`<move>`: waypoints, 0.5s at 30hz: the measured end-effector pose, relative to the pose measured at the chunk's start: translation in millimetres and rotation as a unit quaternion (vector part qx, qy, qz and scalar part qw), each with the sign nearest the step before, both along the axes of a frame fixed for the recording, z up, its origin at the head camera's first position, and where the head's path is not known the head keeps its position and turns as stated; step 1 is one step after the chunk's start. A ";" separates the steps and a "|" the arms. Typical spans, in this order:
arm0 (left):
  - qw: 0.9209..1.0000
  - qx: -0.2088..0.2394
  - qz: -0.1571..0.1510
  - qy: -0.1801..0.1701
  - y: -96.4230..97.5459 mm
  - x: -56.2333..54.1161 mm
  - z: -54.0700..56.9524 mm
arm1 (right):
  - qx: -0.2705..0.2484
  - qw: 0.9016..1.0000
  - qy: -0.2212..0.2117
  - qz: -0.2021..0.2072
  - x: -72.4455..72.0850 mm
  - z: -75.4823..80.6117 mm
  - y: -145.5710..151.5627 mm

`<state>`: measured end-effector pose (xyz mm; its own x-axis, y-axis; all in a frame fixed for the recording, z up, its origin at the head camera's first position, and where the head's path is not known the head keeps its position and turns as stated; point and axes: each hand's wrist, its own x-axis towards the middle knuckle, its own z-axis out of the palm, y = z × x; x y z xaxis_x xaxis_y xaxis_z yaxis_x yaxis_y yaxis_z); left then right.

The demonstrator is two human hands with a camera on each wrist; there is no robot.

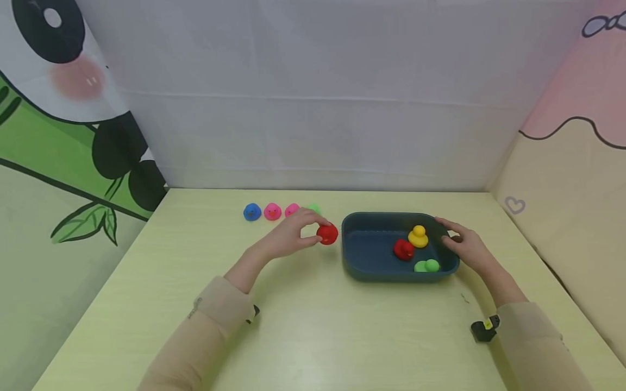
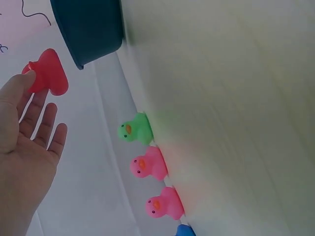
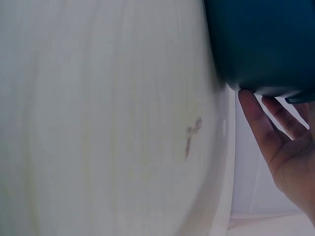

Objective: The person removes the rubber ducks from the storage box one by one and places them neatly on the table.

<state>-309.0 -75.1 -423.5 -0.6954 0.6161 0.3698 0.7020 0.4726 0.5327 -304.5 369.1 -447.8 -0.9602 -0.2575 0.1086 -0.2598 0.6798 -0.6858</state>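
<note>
My left hand pinches a red rubber duck between thumb and fingers, in the air just left of a dark blue plastic bin. In the left wrist view the same duck is seen tilted at the fingertips. My right hand holds the bin's right end, thumb over the rim. Its fingers touch the outer wall in the right wrist view. Inside the bin, toward the right, lie a yellow duck, another red duck and a light green duck.
Behind my left hand, a row of ducks stands near the table's back: a blue duck, two pink ones and a green one. A white cloth wall rises behind the table, with printed panels at both sides.
</note>
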 end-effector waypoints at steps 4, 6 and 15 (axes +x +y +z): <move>0.999 -0.018 0.014 -0.028 -4.8 -7.4 -8.3 | -0.001 1.000 0.000 0.004 -0.2 0.5 0.0; 0.999 -0.024 0.019 -0.040 -6.7 -10.6 -11.6 | 0.003 1.000 0.003 0.003 -0.8 -0.1 0.2; 0.994 -0.059 0.042 -0.078 -10.9 -26.5 -24.7 | 0.004 1.000 0.009 -0.007 -2.4 -1.4 0.0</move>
<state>-335.5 -86.1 -448.1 -0.7895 0.5865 0.1807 0.5702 0.5922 0.5694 -306.9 369.1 -449.2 -0.9617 -0.2446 0.1239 -0.2623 0.6884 -0.6762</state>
